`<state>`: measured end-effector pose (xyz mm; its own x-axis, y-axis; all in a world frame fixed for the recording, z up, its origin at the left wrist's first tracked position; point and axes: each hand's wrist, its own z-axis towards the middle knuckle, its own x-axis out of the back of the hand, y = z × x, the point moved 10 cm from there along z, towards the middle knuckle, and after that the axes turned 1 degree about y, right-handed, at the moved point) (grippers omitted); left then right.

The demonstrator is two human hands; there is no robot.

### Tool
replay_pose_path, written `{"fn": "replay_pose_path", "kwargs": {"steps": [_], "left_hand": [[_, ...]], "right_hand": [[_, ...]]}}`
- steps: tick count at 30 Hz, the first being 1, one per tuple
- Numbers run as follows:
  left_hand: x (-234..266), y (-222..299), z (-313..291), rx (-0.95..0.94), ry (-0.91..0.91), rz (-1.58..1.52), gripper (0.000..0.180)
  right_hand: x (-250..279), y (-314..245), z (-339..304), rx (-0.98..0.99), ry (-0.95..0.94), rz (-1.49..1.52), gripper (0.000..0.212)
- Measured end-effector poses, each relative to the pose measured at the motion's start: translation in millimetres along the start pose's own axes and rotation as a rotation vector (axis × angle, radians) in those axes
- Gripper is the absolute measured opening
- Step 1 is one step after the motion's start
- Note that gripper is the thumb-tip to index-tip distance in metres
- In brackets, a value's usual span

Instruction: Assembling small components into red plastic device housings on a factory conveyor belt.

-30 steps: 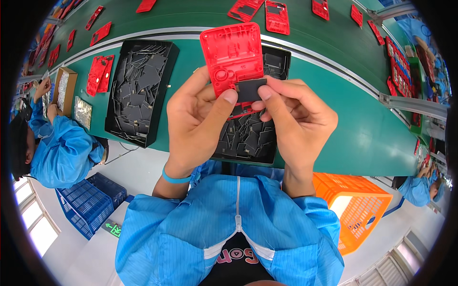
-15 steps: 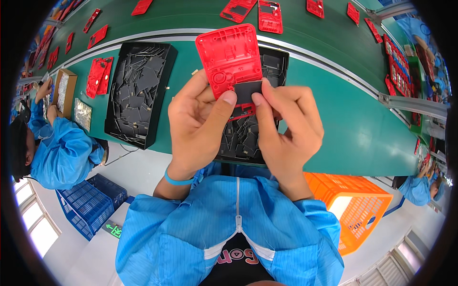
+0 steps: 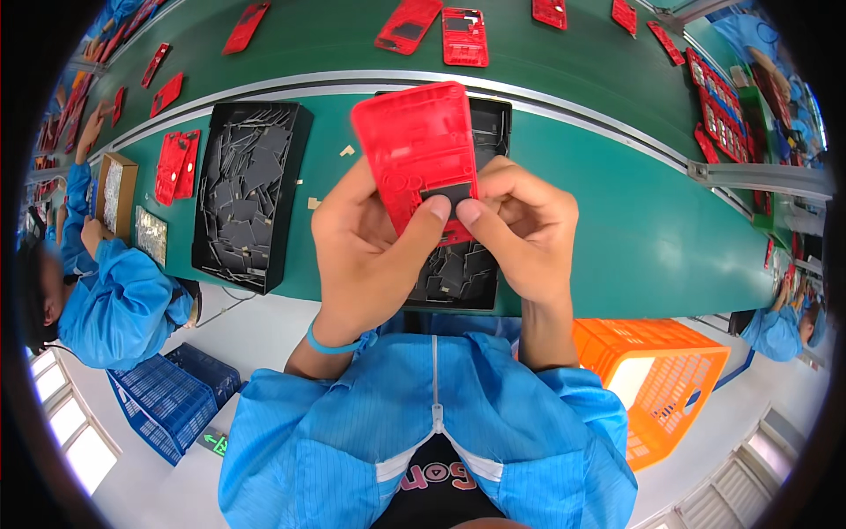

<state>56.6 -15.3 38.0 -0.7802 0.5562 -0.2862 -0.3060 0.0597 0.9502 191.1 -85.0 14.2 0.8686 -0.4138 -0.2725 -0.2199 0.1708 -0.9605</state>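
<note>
In front of me, a red plastic housing (image 3: 414, 132) is tilted up with its ribbed inner side showing. My left hand (image 3: 366, 242) grips its left edge, fingers behind and thumb on the face. Set against the lower part of the housing is a thin black square piece (image 3: 456, 190). Both thumbs press on that piece. The curled fingers of my right hand (image 3: 529, 234) close round the housing's lower right edge, and some of them are hidden. Below the hands, a black tray (image 3: 505, 119) with similar dark flat pieces is partly covered.
Another black tray (image 3: 296, 176) of dark pieces stands to the left, beside stacked red housings (image 3: 176, 166). A dark green conveyor (image 3: 326, 44) carries several red housings beyond a metal rail. An orange crate (image 3: 652, 406) sits lower right, blue crates (image 3: 163, 410) lower left. A co-worker's sleeve (image 3: 132, 300) shows left.
The black piece has gone from between my right fingertips to lying against the housing under both thumbs. The housing has tilted and come lower. Red parts on the conveyor have shifted left.
</note>
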Motion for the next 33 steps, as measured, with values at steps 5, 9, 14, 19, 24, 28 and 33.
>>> {"fn": "replay_pose_path", "kwargs": {"steps": [5, 9, 14, 19, 24, 28, 33], "left_hand": [[-2.1, -11.2, 11.4, 0.057, 0.020, -0.093, 0.040], [-6.1, -17.3, 14.2, 0.075, -0.033, -0.063, 0.040], [-11.9, -31.5, 32.0, 0.176, -0.071, -0.090, 0.044], [-4.4, -30.6, 65.1, 0.121, 0.046, 0.019, 0.056], [23.2, -28.1, 64.6, 0.178, 0.101, 0.039, 0.048], [30.4, -28.9, 70.8, 0.215, 0.106, 0.004, 0.039], [35.3, -25.8, 78.0, 0.216, 0.093, 0.050, 0.034]], "right_hand": [[-3.6, -4.4, 4.0, 0.100, -0.051, -0.100, 0.018], [-5.3, -22.5, 14.2, 0.227, -0.059, -0.400, 0.023], [1.8, -29.7, 24.6, 0.277, -0.040, -0.442, 0.024], [122.1, -7.0, 124.7, 0.123, 0.303, -0.498, 0.031], [174.8, 26.2, 191.7, -0.082, 0.232, -1.096, 0.045], [273.6, -12.1, 239.3, 0.051, 0.714, -1.257, 0.055], [326.0, -8.0, 308.8, 0.085, 0.894, -1.553, 0.081]]}}
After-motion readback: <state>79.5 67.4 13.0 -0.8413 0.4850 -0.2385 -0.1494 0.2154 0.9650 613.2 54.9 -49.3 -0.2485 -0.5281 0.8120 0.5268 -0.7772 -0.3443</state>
